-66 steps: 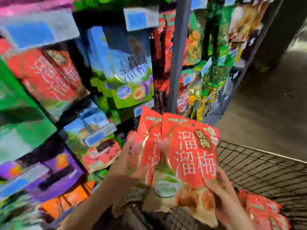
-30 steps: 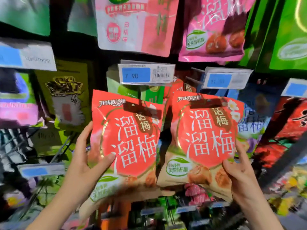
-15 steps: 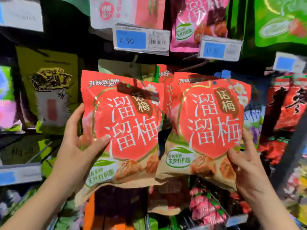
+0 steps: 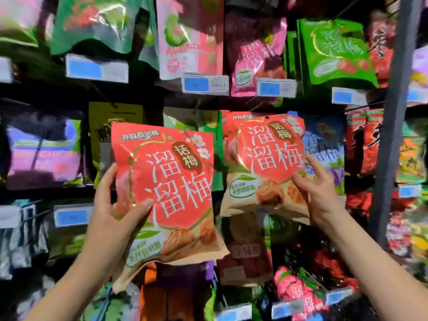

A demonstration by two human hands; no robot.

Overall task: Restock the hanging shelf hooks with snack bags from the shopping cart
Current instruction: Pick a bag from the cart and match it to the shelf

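Presently, the left hand (image 4: 113,212) grips one red snack bag (image 4: 166,181) at its lower left edge, thumb across the front. The right hand (image 4: 322,188) pinches a second red bag (image 4: 266,158) at its right edge. This bag is held higher, just below a blue price tag (image 4: 275,88). Whether it is on a hook cannot be told.

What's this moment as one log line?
left hand grips left red bag | right hand grips right red bag | both bags upright | hooked: cannot tell

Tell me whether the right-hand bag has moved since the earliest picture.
Yes: the right-hand bag rose from above the cart to just under a blue price tag.
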